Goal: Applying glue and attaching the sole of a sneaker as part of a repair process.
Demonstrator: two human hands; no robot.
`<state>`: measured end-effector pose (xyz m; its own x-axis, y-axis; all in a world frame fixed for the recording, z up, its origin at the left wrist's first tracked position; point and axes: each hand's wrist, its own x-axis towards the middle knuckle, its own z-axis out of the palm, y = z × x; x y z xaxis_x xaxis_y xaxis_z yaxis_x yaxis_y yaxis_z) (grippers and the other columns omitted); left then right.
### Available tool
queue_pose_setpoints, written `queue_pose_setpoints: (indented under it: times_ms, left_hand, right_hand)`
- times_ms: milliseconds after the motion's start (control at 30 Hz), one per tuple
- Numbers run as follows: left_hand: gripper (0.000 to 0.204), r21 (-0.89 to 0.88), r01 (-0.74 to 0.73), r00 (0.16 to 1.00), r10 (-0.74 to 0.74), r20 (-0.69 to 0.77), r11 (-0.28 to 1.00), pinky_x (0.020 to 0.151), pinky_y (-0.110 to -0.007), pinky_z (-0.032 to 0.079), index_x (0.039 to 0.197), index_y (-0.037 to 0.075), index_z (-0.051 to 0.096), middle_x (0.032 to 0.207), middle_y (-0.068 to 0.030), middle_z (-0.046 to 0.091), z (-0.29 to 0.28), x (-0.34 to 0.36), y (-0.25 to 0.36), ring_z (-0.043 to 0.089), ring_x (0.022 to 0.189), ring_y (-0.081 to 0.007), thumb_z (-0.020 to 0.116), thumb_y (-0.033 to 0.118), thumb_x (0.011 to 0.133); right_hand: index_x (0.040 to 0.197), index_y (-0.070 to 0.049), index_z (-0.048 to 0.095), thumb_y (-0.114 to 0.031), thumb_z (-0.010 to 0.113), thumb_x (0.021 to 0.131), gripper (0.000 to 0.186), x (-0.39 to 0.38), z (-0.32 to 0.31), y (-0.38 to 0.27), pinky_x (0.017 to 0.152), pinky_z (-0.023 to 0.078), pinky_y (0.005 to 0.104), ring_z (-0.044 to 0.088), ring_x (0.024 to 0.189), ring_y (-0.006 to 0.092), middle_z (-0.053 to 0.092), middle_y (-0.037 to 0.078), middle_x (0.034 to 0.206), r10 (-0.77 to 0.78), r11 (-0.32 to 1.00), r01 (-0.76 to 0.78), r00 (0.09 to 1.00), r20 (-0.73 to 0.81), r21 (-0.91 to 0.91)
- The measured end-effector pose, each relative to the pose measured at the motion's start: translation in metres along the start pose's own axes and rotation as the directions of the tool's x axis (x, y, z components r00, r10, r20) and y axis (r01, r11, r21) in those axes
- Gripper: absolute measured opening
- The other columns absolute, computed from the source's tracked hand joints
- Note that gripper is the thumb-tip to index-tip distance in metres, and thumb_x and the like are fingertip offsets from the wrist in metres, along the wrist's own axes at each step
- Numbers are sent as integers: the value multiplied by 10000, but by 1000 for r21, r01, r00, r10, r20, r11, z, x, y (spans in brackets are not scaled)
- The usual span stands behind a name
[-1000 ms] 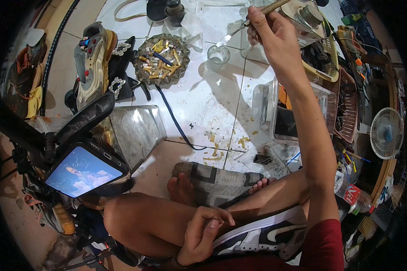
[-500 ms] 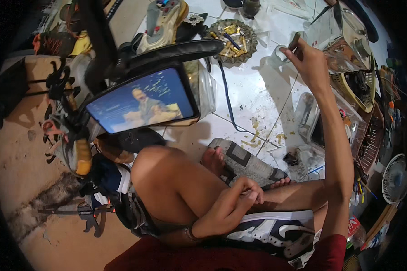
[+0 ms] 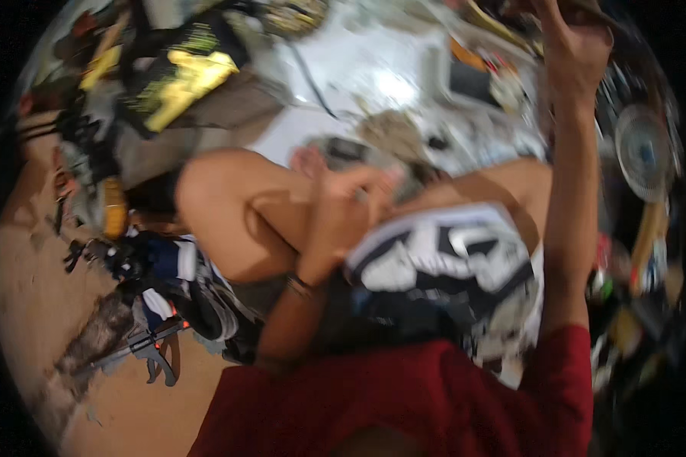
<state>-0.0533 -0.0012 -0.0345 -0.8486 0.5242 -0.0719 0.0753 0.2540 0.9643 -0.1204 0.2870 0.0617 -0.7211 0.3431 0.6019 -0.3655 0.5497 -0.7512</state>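
A dark-and-white sneaker [image 3: 484, 263] rests across my lap, its pale sole edge facing away from me. My left hand [image 3: 351, 202] is just left of the sneaker, over my crossed legs; motion smears its fingers, and I see nothing clearly held in it. Reaching far forward on the right, my right hand [image 3: 578, 49] is near the top edge of the picture, above the crowded items there. Its fingers are blurred and partly cut off, so whether it holds anything is hidden.
A phone [image 3: 179, 84] with a bright yellow picture stands at the front left. Beyond it is a round ashtray [image 3: 293, 15]. A clear plastic tray [image 3: 465, 95] holds small items on the white floor. A round fan-like grille [image 3: 642, 145] sits at right, a bar clamp [image 3: 156, 350] at left.
My right hand has moved from beside the small glass jar to the right. My left hand has shifted forward and left. The view has tilted down toward my lap, and the phone's picture has changed.
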Motion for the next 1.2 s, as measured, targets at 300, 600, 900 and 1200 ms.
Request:
queue_pose_setpoints:
  times_ms: [300,600,900,1200]
  left_hand:
    - [219,-265,47,981,5,194,963,1035,-313,362,1113,5,591,998,-101,657,32,-27,17,602,821,-143,557,186,995]
    - [434,318,-9,786,-191,589,948,800,-319,513,1149,-40,637,933,-173,706,44,-45,46,649,857,-199,760,270,870]
    - [453,333,-229,777,-35,629,915,785,-332,490,1166,-33,638,931,-146,707,44,-26,10,615,811,-185,718,325,900]
    - [386,335,-238,772,-32,635,912,685,-297,457,1112,1,635,792,-71,654,45,-26,8,541,723,-134,693,333,923]
  right_hand:
    - [1082,79,655,-107,633,961,224,-201,-81,-74,690,560,277,675,686,156,691,99,845,538,797,-546,836,107,259]
    - [1082,49,628,-26,636,940,161,-227,-96,-86,813,545,280,672,875,161,675,114,1017,377,920,-383,923,81,79]
    - [1020,42,632,-53,676,926,140,-260,-58,-110,770,519,243,666,856,133,700,80,911,394,919,-385,904,167,-89]
    - [880,-11,570,-45,667,918,110,-291,-54,-94,1065,434,424,721,914,194,724,87,799,342,940,-341,936,79,-29]
